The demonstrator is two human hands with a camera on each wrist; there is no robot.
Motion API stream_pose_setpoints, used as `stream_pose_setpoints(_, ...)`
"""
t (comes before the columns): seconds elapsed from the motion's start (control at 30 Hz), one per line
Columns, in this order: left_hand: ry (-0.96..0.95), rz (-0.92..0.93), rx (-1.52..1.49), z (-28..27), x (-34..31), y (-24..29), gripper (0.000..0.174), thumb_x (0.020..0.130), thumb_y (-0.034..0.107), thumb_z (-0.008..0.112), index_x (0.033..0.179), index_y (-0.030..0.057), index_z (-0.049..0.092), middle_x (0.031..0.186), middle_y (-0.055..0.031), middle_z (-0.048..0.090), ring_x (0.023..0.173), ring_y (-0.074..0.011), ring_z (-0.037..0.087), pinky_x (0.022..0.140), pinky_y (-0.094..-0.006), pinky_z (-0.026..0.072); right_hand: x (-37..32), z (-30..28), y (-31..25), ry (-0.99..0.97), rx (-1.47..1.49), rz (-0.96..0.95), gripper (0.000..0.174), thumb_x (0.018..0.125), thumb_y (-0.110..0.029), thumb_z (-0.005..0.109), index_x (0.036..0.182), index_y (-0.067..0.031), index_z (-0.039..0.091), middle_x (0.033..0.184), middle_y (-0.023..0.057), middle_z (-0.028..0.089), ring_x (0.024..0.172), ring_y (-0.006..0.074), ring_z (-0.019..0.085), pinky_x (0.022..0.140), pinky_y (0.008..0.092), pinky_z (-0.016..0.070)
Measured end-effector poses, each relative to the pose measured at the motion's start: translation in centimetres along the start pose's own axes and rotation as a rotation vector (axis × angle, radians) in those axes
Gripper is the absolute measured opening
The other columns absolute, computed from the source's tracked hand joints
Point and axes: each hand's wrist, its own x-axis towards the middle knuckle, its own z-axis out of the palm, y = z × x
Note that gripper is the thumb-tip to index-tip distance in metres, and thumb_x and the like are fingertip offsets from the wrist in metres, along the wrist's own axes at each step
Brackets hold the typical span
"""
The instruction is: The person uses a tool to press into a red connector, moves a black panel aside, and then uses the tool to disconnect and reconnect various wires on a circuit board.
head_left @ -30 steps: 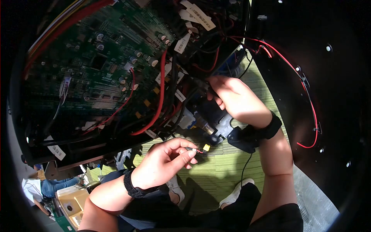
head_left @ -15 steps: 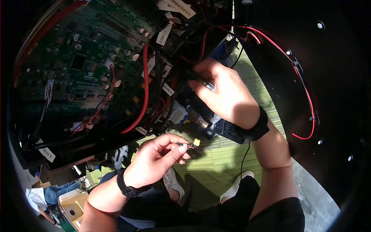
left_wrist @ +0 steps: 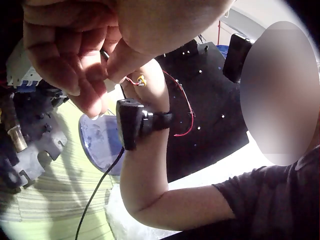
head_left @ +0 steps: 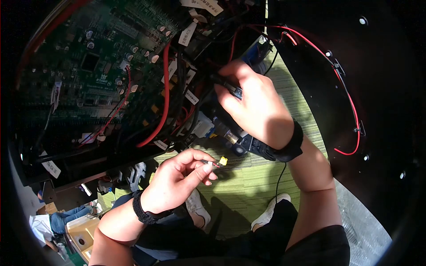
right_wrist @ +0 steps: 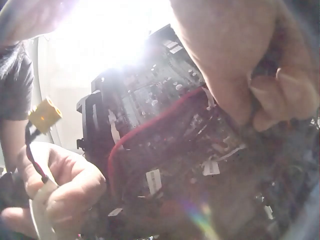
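Note:
Between thumb and fingertips my left hand (head_left: 175, 181) pinches a thin red-and-black cable ending in a yellow plug connector (head_left: 223, 161). In the right wrist view the yellow connector (right_wrist: 46, 116) points upward, with a white sleeve (right_wrist: 44, 212) on the cable at the fingers. My right hand (head_left: 262, 104) is higher up, beside the wire bundle, its fingers curled around a slim dark object (head_left: 231, 88) with a shiny part. What kind of object it is, I cannot tell; the hand covers much of it. The two hands are apart.
A green circuit board (head_left: 104, 75) fills the upper left, with a thick red cable (head_left: 166, 88) and labelled wires beside it. A black panel (head_left: 377, 97) carrying a red wire stands at right. Below is green flooring (head_left: 248, 186). Another person (head_left: 42, 228) is at lower left.
My right hand has turned and shifted up and left, bringing the slim dark object into view. The left hand keeps its pinch on the cable. The head view has shifted slightly.

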Motion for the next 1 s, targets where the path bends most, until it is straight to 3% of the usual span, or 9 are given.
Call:
stream_pose_setpoints(0.1,-0.004,0.0,-0.011,-0.1,-0.1,-0.1,0.017,0.099,0.01,0.056,0.112,-0.001,0.058,0.097,-0.0067,0.067,0.087,-0.0109,0.066,0.077,-0.0247,0.0542,-0.2,0.3,0.4,0.035,-0.029,-0.06,0.023,0.086,-0.006,0.062,0.104,0.0059,0.053,0.08,0.0289,0.063,0.076,0.0439,0.064,0.067,0.044,0.0514)
stream_pose_setpoints(0.17,-0.01,0.0,-0.025,-0.2,-0.1,-0.2,0.017,0.098,0.01,0.057,0.111,-0.0009,0.059,0.101,-0.0049,0.067,0.088,-0.0092,0.066,0.076,-0.0228,0.0537,-0.4,0.3,0.2,0.002,-0.065,0.062,0.029,0.087,-0.012,0.065,0.111,0.0034,0.056,0.094,0.0209,0.069,0.089,0.03,0.07,0.078,0.0335,0.0536)
stream_pose_setpoints(0.27,-0.017,-0.003,-0.05,-0.2,-0.1,-0.2,0.017,0.099,0.009,0.056,0.112,-0.0008,0.058,0.103,-0.005,0.066,0.089,-0.0094,0.066,0.077,-0.0232,0.0536,-0.4,0.6,0.1,0.01,-0.085,0.108,0.03,0.086,-0.012,0.065,0.11,0.0036,0.057,0.092,0.0205,0.069,0.087,0.0288,0.07,0.077,0.0333,0.054)
stream_pose_setpoints(0.8,-0.021,-0.009,-0.044,-0.1,0.0,-0.1,0.015,0.099,0.009,0.055,0.111,-0.0003,0.058,0.101,-0.0047,0.065,0.09,-0.01,0.065,0.077,-0.0236,0.0535,-0.4,1.8,0.4,0.116,-0.166,0.047,0.023,0.085,-0.01,0.067,0.101,0.0048,0.059,0.089,0.0219,0.068,0.085,0.0353,0.069,0.073,0.0363,0.0547)
stream_pose_setpoints(1.0,-0.003,0.025,0.005,0.1,0.2,0.0,0.016,0.1,0.01,0.054,0.111,-0.0004,0.056,0.09,-0.0084,0.069,0.082,-0.0121,0.066,0.075,-0.0259,0.0543,-0.6,1.3,0.3,0.039,-0.242,0.167,0.025,0.085,-0.012,0.068,0.105,0.0002,0.059,0.087,0.0204,0.069,0.082,0.035,0.069,0.07,0.0373,0.0553)
